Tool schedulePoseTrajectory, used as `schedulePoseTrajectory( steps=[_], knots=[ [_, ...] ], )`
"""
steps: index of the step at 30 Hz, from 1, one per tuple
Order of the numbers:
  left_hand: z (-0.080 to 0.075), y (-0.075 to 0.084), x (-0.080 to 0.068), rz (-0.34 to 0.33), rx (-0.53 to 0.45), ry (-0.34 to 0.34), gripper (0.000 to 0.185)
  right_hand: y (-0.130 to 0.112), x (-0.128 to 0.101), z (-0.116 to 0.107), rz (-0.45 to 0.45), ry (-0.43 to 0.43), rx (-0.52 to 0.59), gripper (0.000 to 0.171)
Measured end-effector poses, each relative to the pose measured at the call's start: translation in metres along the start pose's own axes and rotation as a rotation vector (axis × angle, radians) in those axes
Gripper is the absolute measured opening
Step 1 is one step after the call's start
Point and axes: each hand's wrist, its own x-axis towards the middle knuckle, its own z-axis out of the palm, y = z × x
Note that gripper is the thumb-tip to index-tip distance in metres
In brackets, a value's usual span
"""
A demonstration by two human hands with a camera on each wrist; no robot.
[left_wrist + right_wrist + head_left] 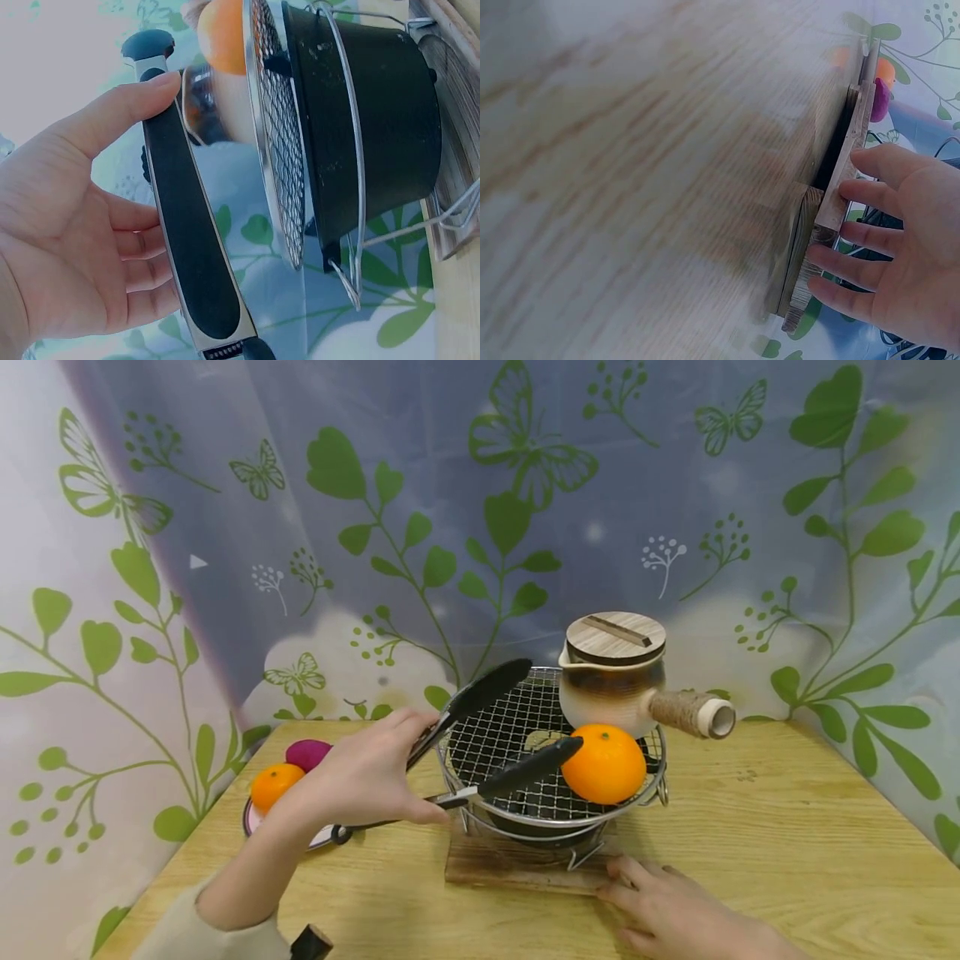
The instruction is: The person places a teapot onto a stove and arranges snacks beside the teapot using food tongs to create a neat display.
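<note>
Left hand (pixel 367 777) grips tongs (pixel 480 735), arms spread beside the orange (pixel 603 764) on the grill mesh (pixel 510 735); right hand (pixel 675 910), fingers flat, steadies the wooden base (pixel 517 868) — risk: the round orange rolls off if nudged

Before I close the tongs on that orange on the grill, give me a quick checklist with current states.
1. Left hand holds the tongs: ok.
2. Tongs are open, tips apart: ok.
3. Lower tong tip touches the orange; upper tip is off to its left, not straddling it: not ok.
4. Right hand steadies the wooden base: ok.
5. Teapot crowds the orange from behind: not ok.
6. Whether the grill is hot: cannot tell.
</note>
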Motion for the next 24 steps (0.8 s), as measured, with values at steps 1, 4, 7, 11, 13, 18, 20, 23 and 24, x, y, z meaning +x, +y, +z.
schedulePoseTrajectory(
  steps=[1, 4, 7, 11, 13, 18, 20, 23, 24],
  knots=[
    [0.000, -0.003, -0.001, -0.007, 0.000, 0.008, 0.099, 0.000, 0.000, 0.000, -0.001, 0.002, 0.000, 0.033],
    [0.001, -0.014, -0.005, -0.053, -0.001, 0.011, 0.099, 0.000, 0.000, -0.001, 0.001, -0.007, 0.008, 0.034],
    [0.002, -0.025, -0.009, -0.104, 0.004, 0.004, 0.101, -0.001, 0.001, -0.001, 0.003, -0.012, 0.008, 0.034],
    [0.002, -0.041, -0.015, -0.147, -0.014, 0.014, 0.100, -0.002, 0.000, -0.002, 0.010, -0.007, 0.005, 0.037],
    [0.002, -0.048, -0.018, -0.167, -0.015, 0.020, 0.101, -0.002, 0.000, -0.003, 0.021, -0.012, 0.011, 0.040],
    [0.003, -0.063, -0.025, -0.209, -0.013, 0.022, 0.105, -0.003, 0.002, -0.005, 0.059, -0.051, 0.037, 0.045],
    [0.004, -0.069, -0.027, -0.212, -0.026, 0.028, 0.105, -0.002, 0.002, -0.005, 0.059, -0.058, 0.043, 0.044],
    [0.007, -0.077, -0.031, -0.216, -0.041, 0.044, 0.105, -0.001, 0.002, -0.004, 0.044, -0.048, 0.044, 0.043],
    [0.008, -0.080, -0.032, -0.219, -0.048, 0.046, 0.105, -0.001, 0.002, -0.004, 0.038, -0.041, 0.040, 0.043]
  ],
)
